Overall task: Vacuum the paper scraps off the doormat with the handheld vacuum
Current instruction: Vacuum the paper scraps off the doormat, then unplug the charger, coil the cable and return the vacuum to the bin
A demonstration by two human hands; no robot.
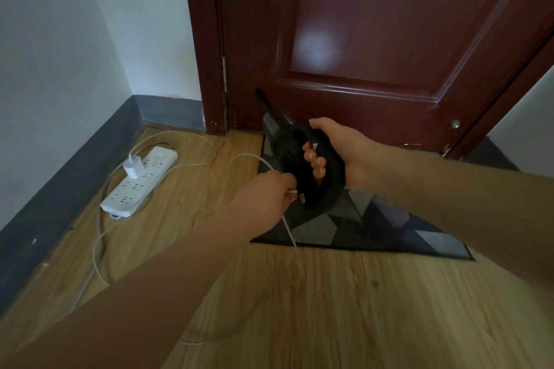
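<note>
The right hand grips the loop handle of the black plastic handheld vacuum, held above the grey patterned doormat, while the left hand pinches its thin white charging cable; the vacuum looks light, rigid and best carried by that handle.

Both bare forearms reach forward. The right hand curls round the vacuum handle; the left hand pinches the white cable at its rear.
</note>
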